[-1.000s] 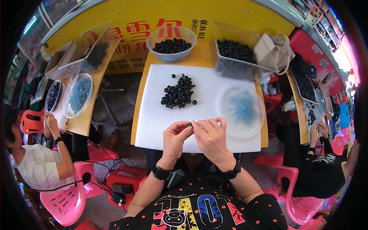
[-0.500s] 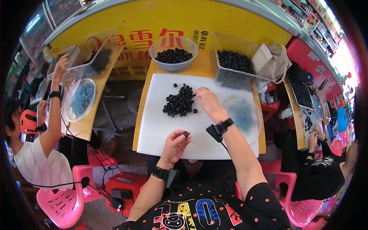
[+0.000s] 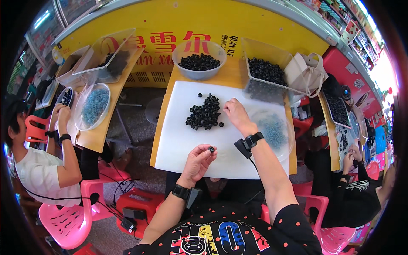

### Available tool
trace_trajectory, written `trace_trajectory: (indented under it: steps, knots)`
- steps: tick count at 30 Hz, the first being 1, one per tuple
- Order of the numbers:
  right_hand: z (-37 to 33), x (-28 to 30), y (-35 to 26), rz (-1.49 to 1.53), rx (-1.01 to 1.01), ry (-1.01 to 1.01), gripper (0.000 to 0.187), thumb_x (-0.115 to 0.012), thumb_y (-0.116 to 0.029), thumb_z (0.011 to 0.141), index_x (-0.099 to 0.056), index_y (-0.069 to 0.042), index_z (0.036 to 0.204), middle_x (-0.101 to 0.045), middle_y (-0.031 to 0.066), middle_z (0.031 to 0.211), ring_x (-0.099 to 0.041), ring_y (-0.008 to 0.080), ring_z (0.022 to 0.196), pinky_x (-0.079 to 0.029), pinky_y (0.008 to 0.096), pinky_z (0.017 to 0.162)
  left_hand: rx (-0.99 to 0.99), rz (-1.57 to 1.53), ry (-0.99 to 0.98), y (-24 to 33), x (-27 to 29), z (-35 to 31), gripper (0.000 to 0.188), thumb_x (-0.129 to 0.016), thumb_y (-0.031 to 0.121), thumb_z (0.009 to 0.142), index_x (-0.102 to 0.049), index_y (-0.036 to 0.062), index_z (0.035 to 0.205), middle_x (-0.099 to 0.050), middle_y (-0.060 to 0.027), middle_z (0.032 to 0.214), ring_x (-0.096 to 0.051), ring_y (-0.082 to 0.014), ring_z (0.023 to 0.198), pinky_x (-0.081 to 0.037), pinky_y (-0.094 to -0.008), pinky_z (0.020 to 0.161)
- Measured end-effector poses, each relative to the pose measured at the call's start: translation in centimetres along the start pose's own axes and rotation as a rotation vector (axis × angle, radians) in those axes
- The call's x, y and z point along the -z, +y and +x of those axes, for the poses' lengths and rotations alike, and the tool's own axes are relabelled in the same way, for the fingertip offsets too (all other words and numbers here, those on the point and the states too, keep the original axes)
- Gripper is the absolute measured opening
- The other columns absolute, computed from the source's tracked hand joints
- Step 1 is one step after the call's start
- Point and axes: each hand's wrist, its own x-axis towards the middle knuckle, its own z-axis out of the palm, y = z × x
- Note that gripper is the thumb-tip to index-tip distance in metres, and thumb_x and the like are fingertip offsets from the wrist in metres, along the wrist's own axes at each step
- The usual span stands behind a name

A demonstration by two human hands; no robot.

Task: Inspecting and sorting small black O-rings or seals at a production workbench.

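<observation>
My left hand (image 3: 197, 165) is closed, pinching a small black ring-shaped piece (image 3: 211, 149) between thumb and fingertips, its hole facing up. Just right of a pile of black ring-shaped pieces (image 3: 203, 114), my right hand (image 3: 238, 115) hovers with its fingertips pressed together. Whatever sits in that pinch, if anything, is too small to make out. The pile lies on a white sheet (image 3: 178, 146) covering the table, with a stray piece or two at its edges. Beside my right forearm is a clear shallow tray (image 3: 272, 127) of tiny pale blue pieces.
Behind the sheet stand a translucent bowl (image 3: 195, 75) and a clear bin (image 3: 250, 55), both holding black pieces. A cream bag (image 3: 301, 73) leans beside the bin. People work at tables on both sides. A yellow counter (image 3: 250, 21) closes off the far side.
My right hand has pulled back slightly rightward from the pile's edge. My left hand keeps its black piece. The person on the left has lowered a raised arm and brought both hands together.
</observation>
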Motion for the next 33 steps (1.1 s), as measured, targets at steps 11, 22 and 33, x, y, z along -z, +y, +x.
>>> trace_trajectory:
  steps: [11, 22, 33]
  knots:
    - [-3.1, 1.9, -1.4, 1.002, -0.373, 0.023, 0.02, -0.068, -0.007, 0.091, -0.069, 0.0, 0.11, -0.07, 0.0097, 0.098, -0.065, 0.0164, 0.085, -0.053, 0.0294, 0.079, 0.018, -0.005, 0.044, 0.2, -0.5, 0.1, 0.015, -0.064, 0.001, 0.094, -0.064, 0.0027, 0.109, -0.07, -0.0123, 0.107, -0.069, -0.0193, 0.098, -0.058, -0.0298, 0.09]
    - [-11.9, 7.3, -8.7, 1.617, -0.582, -0.111, 0.013, -0.065, -0.002, 0.092, -0.068, 0.0, 0.104, -0.071, 0.0079, 0.098, -0.067, 0.0133, 0.085, -0.055, 0.0275, 0.08, 0.017, 0.026, 0.034, 1.0, -4.2, -0.5, 0.023, -0.067, 0.003, 0.093, -0.064, 0.0015, 0.116, -0.069, -0.0128, 0.11, -0.069, -0.0182, 0.098, -0.059, -0.028, 0.09]
    - [-13.7, 8.5, -11.8, 1.209, -0.375, 0.035, 0.019, -0.073, -0.001, 0.088, -0.072, 0.001, 0.107, -0.072, 0.0049, 0.096, -0.066, 0.0101, 0.087, -0.053, 0.0236, 0.078, 0.005, 0.067, 0.029, 1.0, -5.0, -1.1, 0.021, -0.067, 0.003, 0.093, -0.065, 0.0019, 0.114, -0.071, -0.0116, 0.106, -0.07, -0.0195, 0.098, -0.059, -0.0294, 0.09]
